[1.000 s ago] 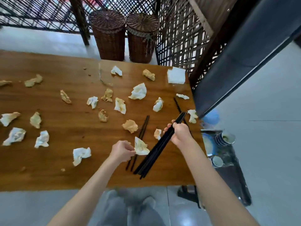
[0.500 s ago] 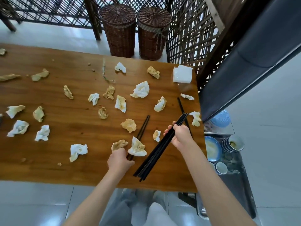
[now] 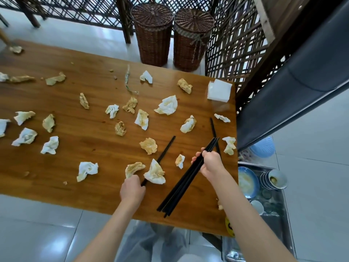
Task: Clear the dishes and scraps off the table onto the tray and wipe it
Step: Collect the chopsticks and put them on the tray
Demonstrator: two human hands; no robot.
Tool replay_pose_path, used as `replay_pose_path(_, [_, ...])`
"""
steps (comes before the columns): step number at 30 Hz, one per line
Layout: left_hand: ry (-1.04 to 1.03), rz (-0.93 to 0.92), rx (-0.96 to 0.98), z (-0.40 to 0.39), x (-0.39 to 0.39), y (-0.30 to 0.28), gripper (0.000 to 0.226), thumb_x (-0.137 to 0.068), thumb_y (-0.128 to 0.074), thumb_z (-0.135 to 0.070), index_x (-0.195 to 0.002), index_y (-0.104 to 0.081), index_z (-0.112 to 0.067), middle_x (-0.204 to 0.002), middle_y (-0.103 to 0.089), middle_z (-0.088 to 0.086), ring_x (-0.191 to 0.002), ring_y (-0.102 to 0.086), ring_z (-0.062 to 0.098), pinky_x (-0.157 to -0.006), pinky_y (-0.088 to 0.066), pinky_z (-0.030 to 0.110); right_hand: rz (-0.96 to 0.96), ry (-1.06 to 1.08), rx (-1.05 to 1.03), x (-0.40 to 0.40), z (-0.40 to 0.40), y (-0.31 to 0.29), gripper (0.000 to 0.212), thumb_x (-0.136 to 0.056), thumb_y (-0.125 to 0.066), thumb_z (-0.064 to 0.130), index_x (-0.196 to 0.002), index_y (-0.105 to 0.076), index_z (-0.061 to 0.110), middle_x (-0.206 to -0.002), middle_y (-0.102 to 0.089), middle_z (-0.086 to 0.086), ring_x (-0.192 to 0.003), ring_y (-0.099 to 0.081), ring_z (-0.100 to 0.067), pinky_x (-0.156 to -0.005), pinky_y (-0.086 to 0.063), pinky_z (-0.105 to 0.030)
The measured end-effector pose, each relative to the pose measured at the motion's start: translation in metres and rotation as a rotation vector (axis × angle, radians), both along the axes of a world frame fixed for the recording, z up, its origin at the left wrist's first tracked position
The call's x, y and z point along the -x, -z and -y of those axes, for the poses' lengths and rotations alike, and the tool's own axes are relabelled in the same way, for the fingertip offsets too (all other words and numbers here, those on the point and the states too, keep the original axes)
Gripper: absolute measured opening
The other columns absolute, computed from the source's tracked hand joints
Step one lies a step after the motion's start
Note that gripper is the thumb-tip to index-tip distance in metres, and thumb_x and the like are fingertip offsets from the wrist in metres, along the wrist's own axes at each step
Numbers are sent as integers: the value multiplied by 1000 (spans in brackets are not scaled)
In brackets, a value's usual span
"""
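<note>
My right hand (image 3: pixel 210 163) grips a bundle of black chopsticks (image 3: pixel 181 188) slanting over the wooden table (image 3: pixel 79 148) near its right end. My left hand (image 3: pixel 132 190) pinches the near end of a black chopstick pair (image 3: pixel 166 150) that lies on the table, partly under a crumpled stained napkin (image 3: pixel 155 173). One more black chopstick (image 3: pixel 213 127) lies by the right edge. Several crumpled, stained napkins cover the tabletop. A metal tray (image 3: pixel 279 210) sits low to the right of the table, holding a blue plate (image 3: pixel 247 181) and stacked bowls (image 3: pixel 273 179).
A flat white napkin stack (image 3: pixel 219 89) lies at the far right corner. Two wicker baskets (image 3: pixel 171 35) and a lattice screen (image 3: pixel 234 46) stand behind the table. A dark panel (image 3: pixel 294 87) rises to the right. Tiled floor surrounds the table.
My left hand let go of the napkin beside it and drew back to the near end of the chopstick pair. The right hand kept its bundle almost still.
</note>
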State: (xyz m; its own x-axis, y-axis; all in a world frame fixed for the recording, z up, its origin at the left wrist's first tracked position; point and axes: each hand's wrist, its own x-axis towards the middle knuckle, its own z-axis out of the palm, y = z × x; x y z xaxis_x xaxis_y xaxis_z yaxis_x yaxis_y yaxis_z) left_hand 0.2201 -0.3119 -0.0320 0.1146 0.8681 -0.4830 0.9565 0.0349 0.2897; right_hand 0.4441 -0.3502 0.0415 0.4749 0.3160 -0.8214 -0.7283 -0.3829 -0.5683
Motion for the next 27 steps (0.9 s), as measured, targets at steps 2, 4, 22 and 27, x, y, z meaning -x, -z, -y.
replay_pose_path(2, [-12,35,-6,-1,0,0,9,-84,-64,-19,-81,-56,-15,-79,-56,-1,-73,-54,14,-59,-43,25,16,-7,7,-2,-4,1,18,-98,-35,9,-92,-52,11,-75,-53,-9,-62,-54,-20,-61,-50,-35])
replay_pose_path(4, [5,64,-20,-3,1,0,6,-84,-64,-19,-86,-60,-15,-83,-60,0,-74,-53,13,-62,-43,24,16,-7,9,-2,-6,2,18,-98,-36,9,-92,-52,11,-76,-54,-10,-63,-55,-21,-61,-51,-35])
replay_pose_path(22, [5,297,-137,-15,-7,-50,30,-80,-72,-17,-107,-69,-6,-101,-69,7,-88,-61,15,-80,-51,28,79,-9,-54,-17,-13,-14,16,-97,-33,6,-95,-49,11,-82,-54,-11,-66,-55,-23,-60,-50,-35])
replay_pose_path(27, [106,445,-172,-13,-23,-84,21,-79,-73,-15,-100,-72,-9,-85,-68,-3,-70,-56,0,-68,-45,16,88,4,-126,-22,-23,-24,17,-96,-32,4,-93,-47,10,-80,-56,-12,-66,-57,-23,-65,-50,-36])
